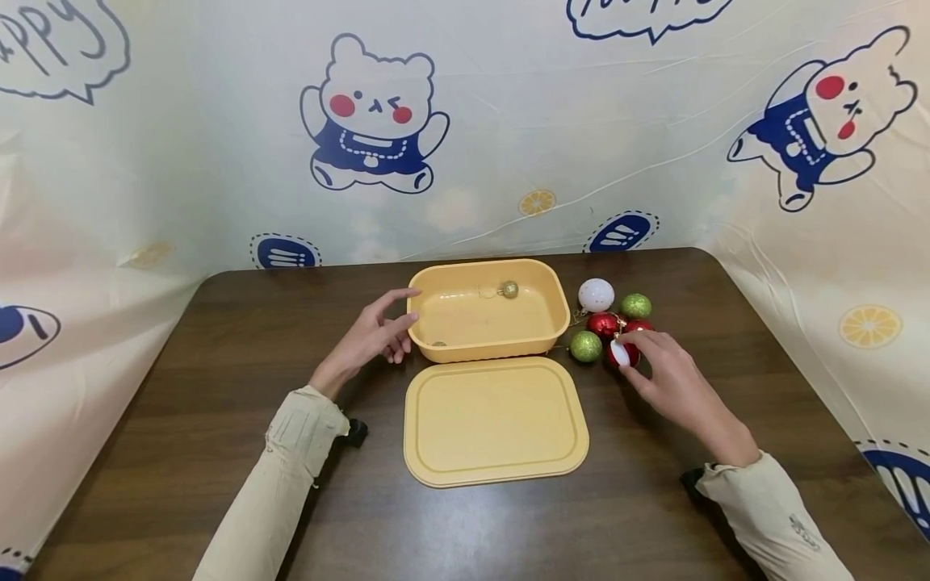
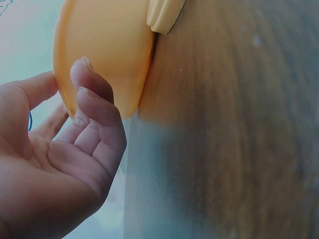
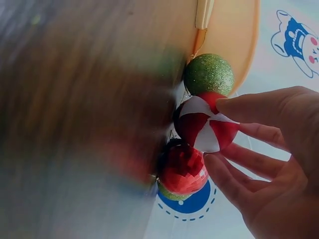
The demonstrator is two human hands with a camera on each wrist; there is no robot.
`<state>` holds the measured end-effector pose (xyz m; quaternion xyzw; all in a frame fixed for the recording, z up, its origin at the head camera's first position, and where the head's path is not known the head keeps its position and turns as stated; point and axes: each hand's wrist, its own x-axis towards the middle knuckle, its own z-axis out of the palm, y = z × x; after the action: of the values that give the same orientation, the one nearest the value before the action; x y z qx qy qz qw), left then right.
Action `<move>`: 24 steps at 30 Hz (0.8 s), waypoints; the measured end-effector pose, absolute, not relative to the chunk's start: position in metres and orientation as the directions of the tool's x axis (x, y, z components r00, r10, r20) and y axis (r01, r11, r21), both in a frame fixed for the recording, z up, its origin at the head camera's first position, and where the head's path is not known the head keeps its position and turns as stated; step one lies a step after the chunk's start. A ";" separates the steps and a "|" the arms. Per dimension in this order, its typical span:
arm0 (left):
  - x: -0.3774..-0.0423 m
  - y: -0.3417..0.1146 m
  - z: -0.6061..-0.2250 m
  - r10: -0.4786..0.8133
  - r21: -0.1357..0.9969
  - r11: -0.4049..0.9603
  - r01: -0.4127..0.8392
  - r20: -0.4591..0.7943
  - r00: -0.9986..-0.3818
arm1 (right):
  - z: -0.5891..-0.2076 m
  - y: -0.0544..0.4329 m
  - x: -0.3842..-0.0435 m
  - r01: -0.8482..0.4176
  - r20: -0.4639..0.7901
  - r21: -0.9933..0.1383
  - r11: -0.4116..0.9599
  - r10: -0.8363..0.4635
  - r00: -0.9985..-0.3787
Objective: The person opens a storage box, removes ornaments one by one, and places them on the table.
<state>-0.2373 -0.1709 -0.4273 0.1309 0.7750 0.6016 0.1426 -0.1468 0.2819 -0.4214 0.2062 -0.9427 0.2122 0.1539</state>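
Observation:
My right hand (image 1: 676,379) pinches a red-and-white striped Christmas ball (image 3: 207,122) with thumb and fingertips, beside the other baubles. Around it lie red baubles (image 1: 602,324), one of them faceted (image 3: 183,169), glittery green baubles (image 1: 585,346) and a white bauble (image 1: 596,295). My left hand (image 1: 370,335) touches the left end of a yellow plastic box (image 1: 485,353) with its thumb and index finger; its other fingers curl loosely beneath, holding nothing. Inside the box, a small gold bauble (image 1: 511,289) lies near the back wall, and part of something gold shows at the front left.
The yellow lid (image 1: 496,421) lies flat on the brown wooden table (image 1: 465,524), just in front of the box. Behind the table and at both sides hangs a printed cloth (image 1: 494,121) with cartoon bears. Another green bauble (image 1: 635,306) sits at the back right of the group.

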 end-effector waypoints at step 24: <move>-0.238 -0.171 -0.428 0.366 0.968 0.251 0.022 -0.074 -0.928 | -0.417 0.282 -0.144 -0.390 0.335 -0.305 0.869 -0.285 -0.898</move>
<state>-0.2377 -0.1709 -0.4276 0.1250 0.7779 0.5989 0.1436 -0.1444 0.2818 -0.4168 0.1767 -0.9562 0.1858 0.1411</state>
